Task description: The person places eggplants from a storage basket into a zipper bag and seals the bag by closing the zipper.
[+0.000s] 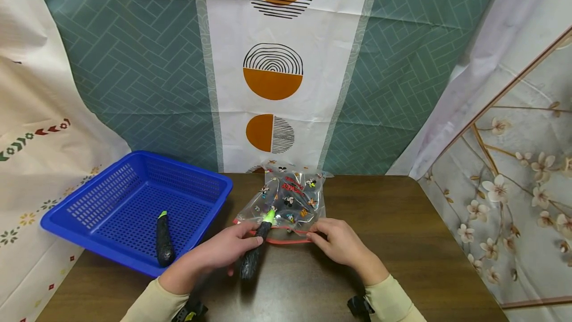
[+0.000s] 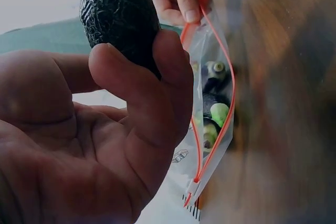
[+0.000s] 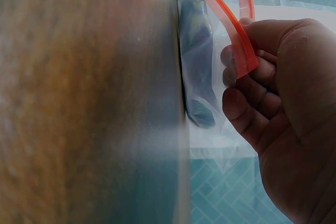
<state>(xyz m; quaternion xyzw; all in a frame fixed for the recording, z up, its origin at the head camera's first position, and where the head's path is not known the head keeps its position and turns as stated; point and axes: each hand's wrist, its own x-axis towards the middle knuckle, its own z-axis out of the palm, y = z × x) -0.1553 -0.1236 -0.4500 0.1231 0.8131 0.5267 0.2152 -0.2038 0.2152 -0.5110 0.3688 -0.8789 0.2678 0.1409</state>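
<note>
My left hand [image 1: 225, 248] pinches a long dark vegetable [image 1: 251, 260] with a wrinkled skin and a bright green stem end. That green end points away from me and overlaps the bag's mouth in the head view. A clear zip bag [image 1: 292, 198] with cartoon prints and a red zip edge lies in front of both hands. My right hand [image 1: 340, 243] pinches the red zip edge [image 3: 231, 24] at the bag's right corner. Inside the bag, the left wrist view shows several dark pieces [image 2: 214, 77] with green ends. The mouth of the bag gapes, its two red strips apart.
At the left stands a blue plastic basket [image 1: 134, 163] with perforated sides. One more dark vegetable [image 1: 164, 242] with a green end lies in it. The brown wooden table [image 1: 402, 242] ends at a patterned green and white cloth [image 1: 170, 63] behind.
</note>
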